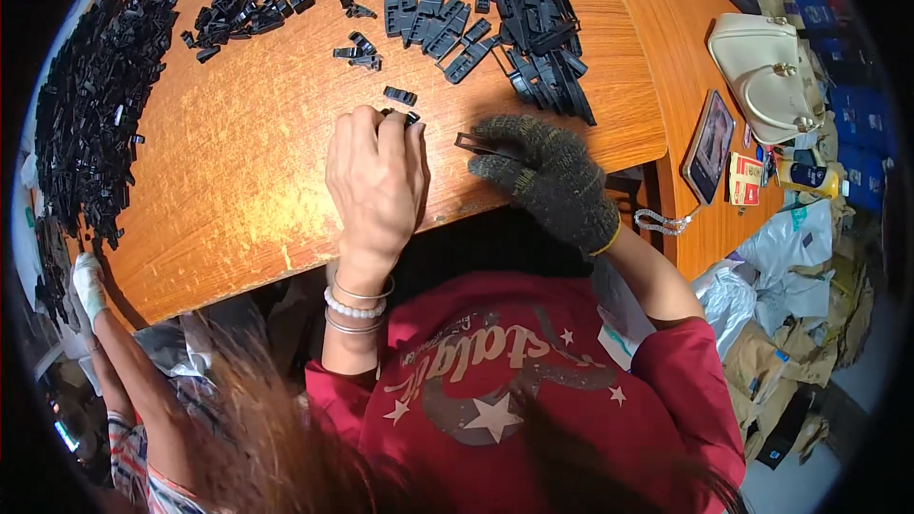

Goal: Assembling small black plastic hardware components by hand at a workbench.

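Observation:
My left hand [374, 176] is bare, with bracelets at the wrist. Its fingers curl down at the tabletop around a small black plastic piece [411, 118], mostly hidden under the fingertips. Just beyond them lies another small black clip-like piece [400, 95]. On the right, my right hand [552, 176] wears a dark knitted glove and pinches a thin black plastic frame [476, 145] between thumb and fingers, over the table's near edge. A few small black pieces [362, 52] lie farther off, and longer black plastic parts [443, 29] are spread beyond the right hand.
A big heap of small black pieces [95, 105] covers the table's left side, with a smaller pile [252, 9] beside it. The worn wooden table [248, 152] fills the middle. At right are a phone [709, 148] and a cream handbag [762, 76]. Another person's gloved hand [89, 286] is at lower left.

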Demonstrator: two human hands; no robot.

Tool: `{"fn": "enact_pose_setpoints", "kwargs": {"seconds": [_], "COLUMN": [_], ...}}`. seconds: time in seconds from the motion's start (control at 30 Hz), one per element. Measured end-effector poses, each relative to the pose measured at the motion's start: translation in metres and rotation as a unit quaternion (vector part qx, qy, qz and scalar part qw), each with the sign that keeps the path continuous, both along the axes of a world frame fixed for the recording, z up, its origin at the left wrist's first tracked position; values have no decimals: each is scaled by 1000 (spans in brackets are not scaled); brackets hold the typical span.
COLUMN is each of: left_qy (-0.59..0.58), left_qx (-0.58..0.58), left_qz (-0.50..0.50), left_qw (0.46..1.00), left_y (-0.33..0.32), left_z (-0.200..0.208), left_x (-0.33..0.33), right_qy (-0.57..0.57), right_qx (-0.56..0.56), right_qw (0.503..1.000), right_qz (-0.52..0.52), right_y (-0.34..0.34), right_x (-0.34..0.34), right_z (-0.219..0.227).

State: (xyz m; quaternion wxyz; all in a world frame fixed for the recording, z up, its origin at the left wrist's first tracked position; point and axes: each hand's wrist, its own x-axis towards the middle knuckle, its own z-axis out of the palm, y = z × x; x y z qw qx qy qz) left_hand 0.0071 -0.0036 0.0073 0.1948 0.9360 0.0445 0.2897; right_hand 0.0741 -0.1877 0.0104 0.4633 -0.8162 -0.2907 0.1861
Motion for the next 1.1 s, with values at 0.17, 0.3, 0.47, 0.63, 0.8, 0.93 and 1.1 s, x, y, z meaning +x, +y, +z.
{"fn": "enact_pose_setpoints", "kwargs": {"seconds": [0.17,0.3,0.47,0.63,0.8,0.93,1.1], "left_qy": [32,41,130,104,114,112,110], "left_qx": [-36,-113,-151,-206,-214,-214,-233], "left_qz": [8,-33,-89,-127,-130,-142,-146], "left_qw": [999,992,976,965,961,960,955], "left_y": [-7,1,3,0,-1,-3,-1], "left_z": [1,6,11,2,1,2,-2], "left_x": [-6,-8,-9,-11,-11,-9,-9], "right_qy": [-7,18,26,-52,-188,-303,-513], "right_qx": [-14,-7,0,-14,-96,-124,-85], "right_qw": [1000,1000,999,996,970,927,821], "right_qz": [-16,-20,37,65,119,184,236], "right_y": [-2,-3,-8,-3,2,2,12], "right_x": [-3,-3,0,5,18,25,24], "right_z": [-1,2,0,13,22,23,22]}}
